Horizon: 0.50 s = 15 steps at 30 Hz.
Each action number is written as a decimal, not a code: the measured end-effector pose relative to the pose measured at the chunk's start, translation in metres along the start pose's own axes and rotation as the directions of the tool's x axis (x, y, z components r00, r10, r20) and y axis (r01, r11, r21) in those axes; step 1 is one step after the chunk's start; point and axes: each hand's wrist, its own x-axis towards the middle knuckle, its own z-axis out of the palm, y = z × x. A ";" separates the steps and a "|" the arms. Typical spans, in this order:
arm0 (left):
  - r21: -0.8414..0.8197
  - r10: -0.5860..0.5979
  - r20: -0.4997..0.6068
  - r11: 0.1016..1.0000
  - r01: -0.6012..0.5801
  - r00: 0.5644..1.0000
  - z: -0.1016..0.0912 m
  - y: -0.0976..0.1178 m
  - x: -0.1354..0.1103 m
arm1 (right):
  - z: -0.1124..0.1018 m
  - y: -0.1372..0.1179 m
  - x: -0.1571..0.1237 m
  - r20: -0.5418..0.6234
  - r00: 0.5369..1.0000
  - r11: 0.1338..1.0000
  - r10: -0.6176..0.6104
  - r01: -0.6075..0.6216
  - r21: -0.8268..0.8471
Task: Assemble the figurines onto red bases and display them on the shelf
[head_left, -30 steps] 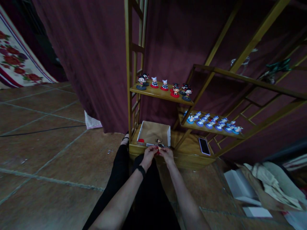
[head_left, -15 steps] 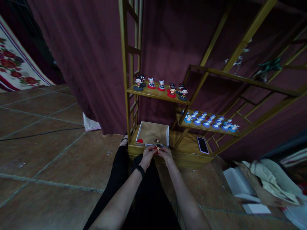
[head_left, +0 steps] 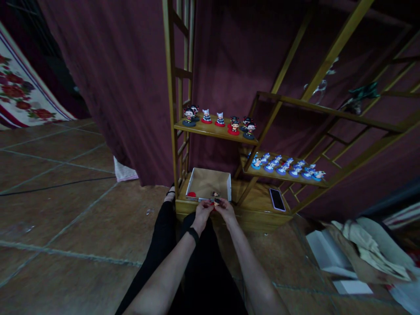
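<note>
Between my two hands is a small figurine (head_left: 216,202) with dark hair and a red base, held just in front of the box. My left hand (head_left: 204,212) is closed on its left side, and my right hand (head_left: 226,211) grips it from the right. The fingers hide much of its lower part. Close beyond them stands an open shallow cardboard box (head_left: 206,180) with white sides. Inside it lie another dark-haired figurine (head_left: 215,194), near the front edge, and a round red base (head_left: 192,194) in the left front corner.
The wooden shelf unit (head_left: 213,129) bears several figurines on red and dark bases. A lower shelf at right carries several blue figurines (head_left: 284,167). A phone (head_left: 277,199) lies right of the box. White boxes (head_left: 330,253) and cloth sit on the tiled floor at right.
My hands stay almost in place with the figurine between them, its head now turned slightly. The view has shifted a little.
</note>
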 end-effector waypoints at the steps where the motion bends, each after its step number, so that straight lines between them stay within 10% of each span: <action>1: -0.001 0.003 -0.011 1.000 -0.003 1.000 0.001 0.000 0.000 | -0.001 0.000 0.002 0.005 0.999 0.999 -0.044 0.044 -0.028; 15: -0.048 0.007 -0.022 0.999 -0.008 1.000 0.002 0.001 -0.001 | -0.009 0.008 0.011 0.013 0.995 0.971 -0.102 0.102 -0.217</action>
